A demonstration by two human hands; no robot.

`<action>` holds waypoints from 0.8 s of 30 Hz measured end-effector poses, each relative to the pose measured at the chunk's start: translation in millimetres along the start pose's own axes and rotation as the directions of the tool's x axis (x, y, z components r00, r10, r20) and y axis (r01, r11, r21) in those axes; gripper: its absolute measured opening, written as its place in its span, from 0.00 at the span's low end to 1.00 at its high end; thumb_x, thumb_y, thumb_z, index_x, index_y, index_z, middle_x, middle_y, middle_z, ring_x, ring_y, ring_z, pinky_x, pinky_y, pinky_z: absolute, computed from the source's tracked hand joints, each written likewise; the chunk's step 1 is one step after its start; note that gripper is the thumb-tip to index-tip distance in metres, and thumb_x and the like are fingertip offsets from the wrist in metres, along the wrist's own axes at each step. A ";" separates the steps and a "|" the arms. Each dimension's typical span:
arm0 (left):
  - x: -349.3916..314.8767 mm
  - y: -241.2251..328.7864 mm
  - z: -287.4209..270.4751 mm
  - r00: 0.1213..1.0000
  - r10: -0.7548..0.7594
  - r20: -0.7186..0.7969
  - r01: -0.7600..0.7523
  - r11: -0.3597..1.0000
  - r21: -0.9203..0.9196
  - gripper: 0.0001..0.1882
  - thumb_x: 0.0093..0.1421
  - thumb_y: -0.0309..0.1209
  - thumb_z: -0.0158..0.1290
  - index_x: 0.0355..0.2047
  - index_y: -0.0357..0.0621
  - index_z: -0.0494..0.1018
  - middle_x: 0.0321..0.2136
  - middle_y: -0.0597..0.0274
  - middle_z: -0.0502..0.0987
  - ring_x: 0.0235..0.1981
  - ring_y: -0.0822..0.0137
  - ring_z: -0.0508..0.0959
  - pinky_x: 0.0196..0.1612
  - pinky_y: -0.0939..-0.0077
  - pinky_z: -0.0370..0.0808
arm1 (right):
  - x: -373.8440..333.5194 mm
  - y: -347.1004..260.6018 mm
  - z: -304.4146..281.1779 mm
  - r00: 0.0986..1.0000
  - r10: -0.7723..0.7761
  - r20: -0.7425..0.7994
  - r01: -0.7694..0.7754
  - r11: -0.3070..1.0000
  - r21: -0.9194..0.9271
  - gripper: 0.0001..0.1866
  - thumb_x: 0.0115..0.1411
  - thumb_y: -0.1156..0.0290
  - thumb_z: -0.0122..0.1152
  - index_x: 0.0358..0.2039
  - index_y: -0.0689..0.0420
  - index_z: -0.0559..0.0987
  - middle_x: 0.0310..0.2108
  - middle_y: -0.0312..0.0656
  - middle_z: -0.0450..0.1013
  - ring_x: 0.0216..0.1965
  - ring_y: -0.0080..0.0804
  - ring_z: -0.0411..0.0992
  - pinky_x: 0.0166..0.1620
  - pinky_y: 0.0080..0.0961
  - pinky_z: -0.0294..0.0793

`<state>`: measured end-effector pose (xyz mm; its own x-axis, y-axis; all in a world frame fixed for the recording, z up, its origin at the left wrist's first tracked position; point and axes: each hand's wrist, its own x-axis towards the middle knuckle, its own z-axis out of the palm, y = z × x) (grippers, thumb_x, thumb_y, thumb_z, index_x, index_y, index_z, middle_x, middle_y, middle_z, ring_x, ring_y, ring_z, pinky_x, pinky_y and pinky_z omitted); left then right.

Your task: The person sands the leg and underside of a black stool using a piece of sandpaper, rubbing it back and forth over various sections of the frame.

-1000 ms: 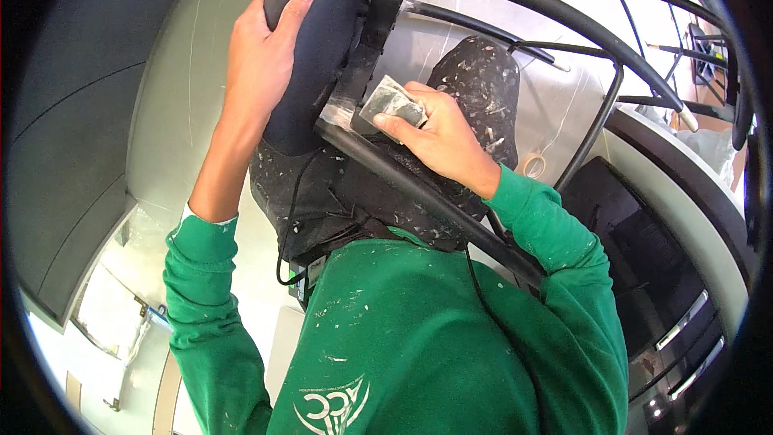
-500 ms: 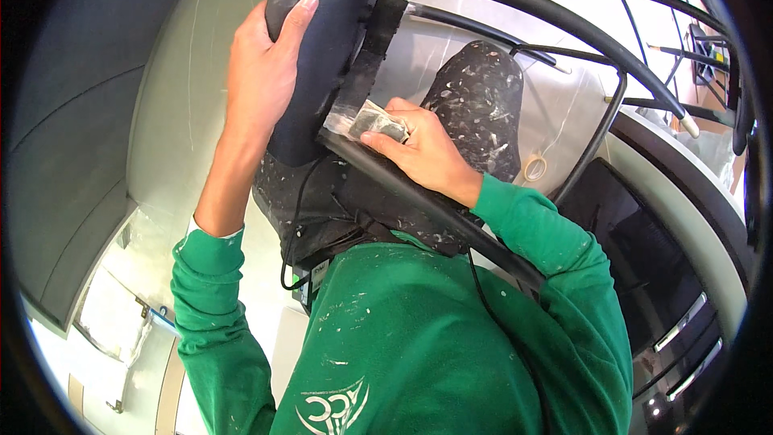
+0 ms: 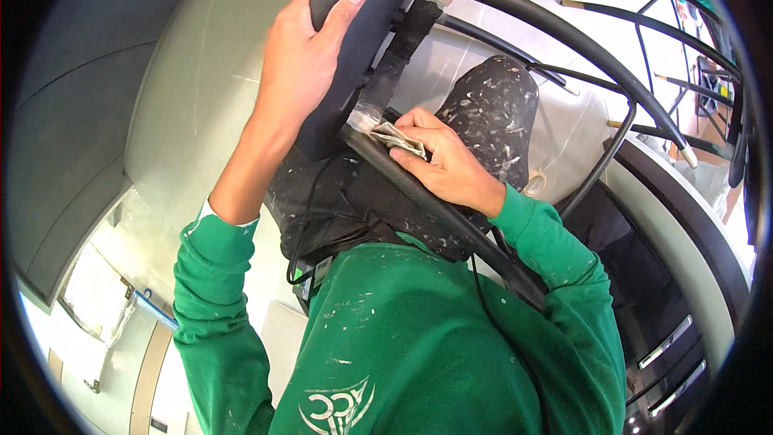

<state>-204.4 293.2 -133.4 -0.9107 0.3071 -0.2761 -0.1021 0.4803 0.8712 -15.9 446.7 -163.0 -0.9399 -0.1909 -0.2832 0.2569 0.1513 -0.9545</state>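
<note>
Smooth matt black on padded panel (image 3: pixel 366 40). Satin, metal-looking black on tubular frame (image 3: pixel 439 211), with scuffed, whitish patch (image 3: pixel 365 118). Papery, creased folded sheet (image 3: pixel 398 141). Paint-flecked cloth on green sweatshirt (image 3: pixel 394 330), black trousers (image 3: pixel 491 109). Glossy, veined floor (image 3: pixel 576 125).

Left hand (image 3: pixel 302 56) grips the black pad (image 3: pixel 374 20), thumb flat along its face! Over on the right, the other hand (image 3: pixel 451 167) pinches a folded sheet (image 3: pixel 403 142) at the frame (image 3: pixel 451 222), just beside that pale patch (image 3: pixel 364 119) in the corner. A paint-flecked knee (image 3: pixel 493 109) sits behind, tape roll (image 3: pixel 543 183) near it, and more black bars (image 3: pixel 644 17) stretch across the upper right.
</note>
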 end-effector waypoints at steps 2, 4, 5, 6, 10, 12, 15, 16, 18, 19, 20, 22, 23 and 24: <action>-0.3 -3.0 -0.2 1.000 0.029 -0.010 -0.029 0.999 -0.013 0.23 0.70 0.47 0.58 0.42 0.33 0.78 0.23 0.62 0.77 0.25 0.70 0.74 0.33 0.67 0.74 | -0.7 -4.4 2.0 1.000 0.026 0.000 -0.026 0.998 -0.050 0.23 0.62 0.79 0.63 0.59 0.61 0.80 0.42 0.46 0.70 0.45 0.40 0.72 0.49 0.31 0.71; -0.3 -3.1 0.5 0.995 0.098 -0.033 -0.098 0.995 0.002 0.24 0.69 0.48 0.58 0.43 0.33 0.78 0.24 0.59 0.79 0.25 0.69 0.76 0.34 0.66 0.75 | -6.0 -9.4 1.7 0.999 0.054 0.008 -0.053 0.997 -0.058 0.23 0.62 0.80 0.62 0.59 0.60 0.80 0.42 0.46 0.70 0.45 0.40 0.72 0.49 0.31 0.72; -0.5 -1.2 0.1 0.997 0.078 -0.022 -0.077 0.997 0.030 0.25 0.69 0.48 0.58 0.44 0.33 0.78 0.25 0.57 0.80 0.26 0.68 0.77 0.34 0.66 0.75 | -9.5 -11.9 1.1 0.998 0.067 0.009 -0.066 0.996 -0.062 0.23 0.62 0.81 0.61 0.59 0.60 0.80 0.42 0.46 0.70 0.45 0.40 0.72 0.49 0.31 0.72; -0.7 1.7 -0.7 0.998 0.058 -0.011 -0.058 0.997 0.058 0.25 0.69 0.48 0.58 0.44 0.33 0.78 0.25 0.56 0.80 0.26 0.67 0.78 0.35 0.66 0.75 | -13.0 -14.2 0.7 0.999 0.044 -0.005 -0.044 0.998 -0.053 0.24 0.60 0.83 0.60 0.59 0.59 0.80 0.42 0.46 0.69 0.45 0.40 0.72 0.49 0.31 0.72; -0.2 -2.8 -3.3 0.998 0.058 -0.007 -0.058 0.997 0.048 0.25 0.69 0.48 0.58 0.45 0.33 0.78 0.25 0.54 0.81 0.25 0.66 0.78 0.35 0.65 0.76 | -8.9 -23.6 1.9 0.997 0.076 0.012 -0.075 0.993 -0.088 0.28 0.56 0.86 0.58 0.58 0.60 0.80 0.43 0.47 0.69 0.46 0.42 0.73 0.50 0.32 0.73; -2.6 -3.6 -3.3 0.999 0.035 -0.010 -0.035 0.999 0.034 0.25 0.69 0.48 0.58 0.45 0.33 0.78 0.25 0.54 0.81 0.25 0.66 0.78 0.34 0.66 0.76 | -10.8 -25.4 2.0 0.999 0.039 0.022 -0.035 0.988 -0.152 0.29 0.54 0.87 0.58 0.58 0.60 0.80 0.44 0.47 0.70 0.47 0.44 0.73 0.51 0.33 0.73; -0.8 1.1 -3.5 1.000 0.015 0.002 -0.015 0.997 0.080 0.24 0.69 0.48 0.59 0.45 0.33 0.79 0.24 0.54 0.81 0.24 0.67 0.77 0.33 0.66 0.76 | -20.7 -16.2 -1.9 0.999 0.003 0.040 0.005 0.980 -0.201 0.31 0.52 0.87 0.57 0.59 0.60 0.79 0.45 0.48 0.70 0.48 0.46 0.73 0.53 0.35 0.73; -0.4 2.9 -3.4 1.000 0.029 0.005 -0.030 0.995 0.095 0.24 0.69 0.47 0.59 0.45 0.33 0.79 0.24 0.54 0.81 0.24 0.66 0.77 0.33 0.65 0.76 | -19.4 -14.9 1.0 1.000 -0.011 0.020 0.015 0.978 -0.208 0.31 0.51 0.87 0.57 0.59 0.60 0.79 0.45 0.48 0.70 0.48 0.47 0.73 0.53 0.35 0.73; 0.4 1.5 -3.1 0.999 0.037 0.015 -0.038 0.996 0.085 0.24 0.69 0.47 0.59 0.46 0.33 0.79 0.25 0.53 0.81 0.25 0.65 0.78 0.34 0.65 0.76 | -12.7 -14.0 9.8 0.999 -0.041 -0.020 0.036 0.974 -0.222 0.31 0.51 0.87 0.57 0.58 0.61 0.79 0.45 0.48 0.70 0.49 0.47 0.72 0.54 0.35 0.73; 1.7 -2.4 -3.7 0.999 0.031 0.019 -0.032 0.998 0.058 0.24 0.69 0.47 0.59 0.46 0.33 0.79 0.26 0.52 0.81 0.26 0.64 0.79 0.35 0.64 0.76 | -11.4 -14.9 11.9 0.999 -0.039 -0.029 0.031 0.975 -0.221 0.31 0.51 0.88 0.56 0.58 0.61 0.80 0.45 0.48 0.70 0.49 0.47 0.72 0.54 0.36 0.73; 1.9 -5.0 -3.9 0.999 0.025 0.023 -0.026 0.999 0.031 0.25 0.69 0.47 0.59 0.46 0.33 0.79 0.27 0.51 0.82 0.27 0.63 0.80 0.36 0.63 0.77 | -10.3 -15.8 13.5 0.999 -0.037 -0.039 0.027 0.975 -0.220 0.31 0.50 0.88 0.56 0.57 0.61 0.80 0.45 0.48 0.70 0.50 0.48 0.72 0.54 0.36 0.73; -0.1 -6.0 -2.5 0.999 0.054 0.000 -0.054 0.998 0.027 0.25 0.69 0.47 0.58 0.47 0.32 0.78 0.29 0.49 0.83 0.29 0.60 0.82 0.39 0.62 0.78 | -12.0 -15.2 12.2 0.999 -0.031 -0.039 0.022 0.977 -0.213 0.30 0.50 0.89 0.55 0.56 0.61 0.80 0.45 0.48 0.70 0.50 0.48 0.72 0.55 0.37 0.73; 0.2 -5.5 -2.3 0.997 0.070 -0.012 -0.070 0.997 0.028 0.25 0.69 0.47 0.58 0.47 0.32 0.78 0.30 0.48 0.83 0.31 0.59 0.83 0.40 0.61 0.78 | -17.1 -13.0 8.4 0.999 -0.028 -0.030 0.021 0.978 -0.207 0.30 0.50 0.89 0.55 0.56 0.62 0.80 0.45 0.48 0.70 0.50 0.48 0.72 0.55 0.37 0.73; 2.4 -4.3 -3.0 0.997 0.072 -0.008 -0.071 0.996 0.056 0.25 0.69 0.47 0.58 0.47 0.32 0.78 0.31 0.47 0.84 0.32 0.57 0.84 0.41 0.61 0.78 | -18.8 -12.0 6.4 1.000 -0.024 -0.020 0.020 0.979 -0.202 0.30 0.50 0.89 0.55 0.56 0.62 0.80 0.45 0.48 0.70 0.50 0.49 0.72 0.55 0.37 0.73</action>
<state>-207.3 289.5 -136.6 -0.9188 0.3343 -0.2098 -0.0145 0.5027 0.8644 0.2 442.3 -146.8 -0.9501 -0.1756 -0.2579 0.1873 0.3400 -0.9216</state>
